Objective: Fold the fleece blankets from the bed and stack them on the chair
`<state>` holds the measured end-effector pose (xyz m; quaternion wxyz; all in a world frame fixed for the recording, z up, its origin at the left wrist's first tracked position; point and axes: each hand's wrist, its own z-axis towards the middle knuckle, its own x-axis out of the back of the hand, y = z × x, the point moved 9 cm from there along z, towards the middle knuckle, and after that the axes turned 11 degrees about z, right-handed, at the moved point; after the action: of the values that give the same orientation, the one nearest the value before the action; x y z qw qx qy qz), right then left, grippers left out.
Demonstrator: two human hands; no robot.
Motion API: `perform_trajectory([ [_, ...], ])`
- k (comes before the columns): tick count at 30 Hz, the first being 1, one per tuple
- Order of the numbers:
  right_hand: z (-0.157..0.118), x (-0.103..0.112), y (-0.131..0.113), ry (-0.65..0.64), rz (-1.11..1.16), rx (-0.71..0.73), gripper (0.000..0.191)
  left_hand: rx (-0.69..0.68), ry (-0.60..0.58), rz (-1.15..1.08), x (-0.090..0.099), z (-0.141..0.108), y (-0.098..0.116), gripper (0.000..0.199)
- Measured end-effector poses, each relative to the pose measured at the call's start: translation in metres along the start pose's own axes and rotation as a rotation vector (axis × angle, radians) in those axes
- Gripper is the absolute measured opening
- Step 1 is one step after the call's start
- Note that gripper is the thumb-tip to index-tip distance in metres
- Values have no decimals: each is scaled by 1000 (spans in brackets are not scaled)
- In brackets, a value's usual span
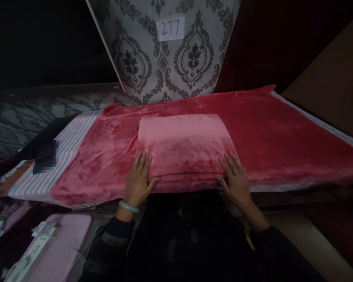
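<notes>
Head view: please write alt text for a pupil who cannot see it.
A person's left hand and right hand rest on a folded pink cloth, atop a red blanket. Behind, a patterned wall bears paper marked 277.

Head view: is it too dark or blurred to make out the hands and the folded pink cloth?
Head view, centre: dim, but the left hand, right hand and folded pink cloth read clearly, the cloth's far part palest; head view, upper left: the dark panel is nearly black, without strong glare; head view, left: a dark patch is pixelated, its detail lost.
</notes>
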<state>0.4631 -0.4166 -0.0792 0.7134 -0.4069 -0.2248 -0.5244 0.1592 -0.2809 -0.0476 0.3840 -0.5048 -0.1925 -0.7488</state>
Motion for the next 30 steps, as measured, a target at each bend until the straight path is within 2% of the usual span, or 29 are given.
perform_trajectory([
  [2,-2,1,2,-18,18,-1,69,-31,22,-17,3,-8,0,80],
  [5,-1,5,4,-21,59,17,67,-40,18,-41,6,-16,-4,77],
  [13,6,22,14,61,114,70,65,-15,-81,-25,7,-13,-17,64],
  [18,5,19,26,-26,85,42,69,5,-85,-75,8,-15,-21,61],
  [23,7,17,36,-69,72,57,77,17,-82,-117,6,-17,-26,66],
  [30,7,11,39,-41,76,103,78,10,-30,-172,6,-22,-30,71],
])
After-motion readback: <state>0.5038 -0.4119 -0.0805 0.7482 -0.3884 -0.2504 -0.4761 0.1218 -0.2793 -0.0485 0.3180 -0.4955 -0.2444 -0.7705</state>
